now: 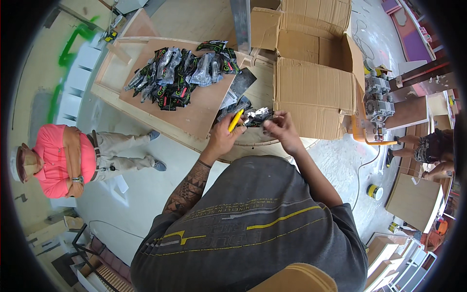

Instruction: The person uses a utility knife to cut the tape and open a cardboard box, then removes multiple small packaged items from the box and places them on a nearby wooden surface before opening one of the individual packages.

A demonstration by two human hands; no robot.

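Observation:
My left hand [223, 139] is closed around a slim yellow tool [236, 120], shaped like a cutter or a marker, which points up and away from me. Just to its right is a shiny metal fitting [256, 113] that looks like a cabinet hinge, partly in a black plastic packet [263, 117]. The fingers of my right hand [283, 131] are bent in at the right side of this packet and seem to pinch it. Beyond my hands, a heap of black and clear plastic packets [181, 73] with metal parts inside lies on a brown board [206, 104].
A large open cardboard box [314, 95] stands right of my hands on the curved wooden table [160, 127]. A metal post [240, 24] rises behind the table. At the left stands a person in a pink shirt [57, 155]. A compressor [379, 104] is beyond the box, with another person [428, 151] nearby.

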